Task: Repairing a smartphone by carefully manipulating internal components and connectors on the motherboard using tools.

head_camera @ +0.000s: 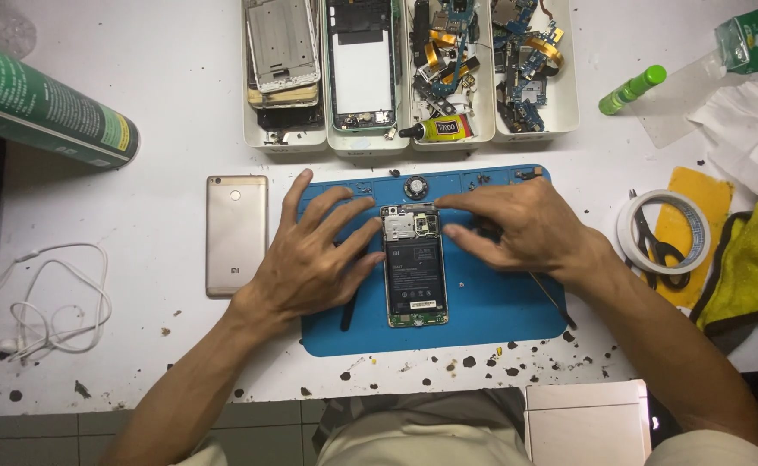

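Both forearms reach up over a blue mat point(482, 324) where an opened phone point(414, 264) lies upright in the middle. Left hand point(310, 255) rests spread and flat against its left edge; right hand point(517, 226) presses fingertips on its top right corner, pinching nothing. Gold back cover point(235, 235) lies left of the mat.

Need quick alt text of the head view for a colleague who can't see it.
Both hands rest on an opened phone lying on a blue mat: left hand beside it, right hand at its top edge. Its gold back cover lies left; parts trays stand behind.
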